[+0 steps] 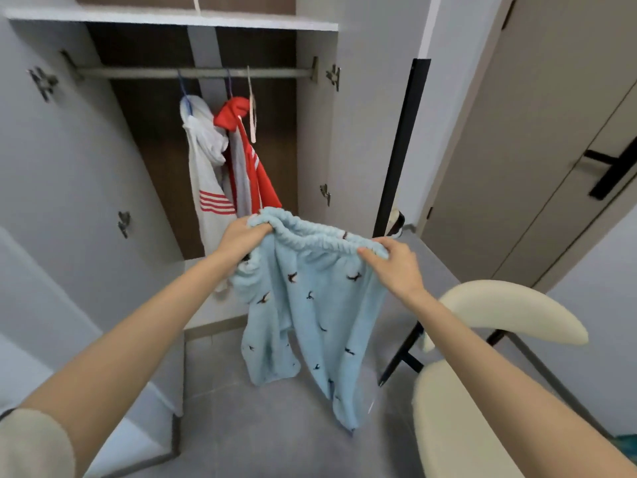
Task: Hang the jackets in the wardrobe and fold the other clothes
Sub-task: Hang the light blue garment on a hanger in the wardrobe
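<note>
The light-blue fleece trousers with a small dark bird print hang in the air in front of the open wardrobe, held up by their gathered elastic waistband. The left hand has its grip clamped on a bunched end of the band, and the right hand has its grip pinched over the other end. The white jacket with red stripes and the red jacket with white stripes already hang from the metal rail, so folding looks like the step in hand. The main risk is a crooked fold. The left side is wadded and the two legs hang unevenly, one crumpled and one trailing lower, so bringing the hands together now would likely trap a twist. The right pinch looks shallow, and thick fleece could slide out of it. The longer leg may drag on the grey floor if lowered carelessly. The cream padded chair stands near, and its seat looks small for laying the trousers flat.
</note>
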`<state>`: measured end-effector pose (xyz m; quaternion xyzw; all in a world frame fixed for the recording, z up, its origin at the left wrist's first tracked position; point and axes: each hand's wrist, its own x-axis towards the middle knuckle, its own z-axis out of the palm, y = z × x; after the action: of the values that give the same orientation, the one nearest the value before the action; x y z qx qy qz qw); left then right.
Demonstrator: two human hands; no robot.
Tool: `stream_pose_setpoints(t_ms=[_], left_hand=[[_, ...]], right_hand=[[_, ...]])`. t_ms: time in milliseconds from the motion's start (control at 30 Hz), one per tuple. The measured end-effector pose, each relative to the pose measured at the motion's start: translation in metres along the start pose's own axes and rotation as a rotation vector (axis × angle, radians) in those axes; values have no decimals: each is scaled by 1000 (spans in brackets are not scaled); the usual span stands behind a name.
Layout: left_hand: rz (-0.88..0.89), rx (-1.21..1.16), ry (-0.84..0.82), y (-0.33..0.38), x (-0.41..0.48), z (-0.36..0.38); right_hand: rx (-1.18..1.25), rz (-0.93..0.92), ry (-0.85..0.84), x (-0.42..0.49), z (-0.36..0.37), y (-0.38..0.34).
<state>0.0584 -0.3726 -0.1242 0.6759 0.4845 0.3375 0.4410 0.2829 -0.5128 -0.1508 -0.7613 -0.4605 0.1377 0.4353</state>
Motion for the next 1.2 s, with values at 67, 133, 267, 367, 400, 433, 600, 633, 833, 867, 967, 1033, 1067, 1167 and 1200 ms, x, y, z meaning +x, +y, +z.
stream_pose_setpoints(t_ms=[67, 133, 267, 367, 400, 433, 600, 633, 833, 867, 967, 1033, 1067, 1167, 1200], left_hand=[[-62, -85, 78, 3, 3, -18], [-64, -102, 131, 6, 10, -36], [-59, -155, 170, 5, 36, -65], [-9, -117, 205, -1, 64, -87], [11, -94, 219, -3, 74, -95], [31, -74, 229, -7, 85, -102], [88, -8, 221, -19, 156, -135], [87, -8, 226, -20, 172, -140], [86, 19, 215, -16, 258, -169], [78, 17, 210, -16, 270, -173], [52, -27, 221, -18, 306, -182], [58, -27, 234, -22, 332, -185], [59, -20, 235, -25, 345, -187], [24, -41, 221, -39, 385, -191], [14, -53, 216, -44, 398, -192]], right_hand=[[48, -31, 28, 13, 10, -12], [81, -63, 29, 26, 20, -24], [122, -130, 11, 59, 43, -46], [162, -160, -23, 89, 65, -62], [171, -165, -37, 101, 74, -66], [172, -166, -50, 114, 84, -70], [140, -136, -89, 188, 135, -89], [124, -126, -94, 203, 146, -95], [82, -100, -123, 287, 196, -131], [87, -82, -128, 300, 203, -135], [81, -46, -169, 333, 226, -146], [81, -47, -201, 355, 242, -152], [100, -52, -211, 366, 251, -154], [114, -52, -177, 407, 280, -165], [98, -45, -148, 423, 288, -169]])
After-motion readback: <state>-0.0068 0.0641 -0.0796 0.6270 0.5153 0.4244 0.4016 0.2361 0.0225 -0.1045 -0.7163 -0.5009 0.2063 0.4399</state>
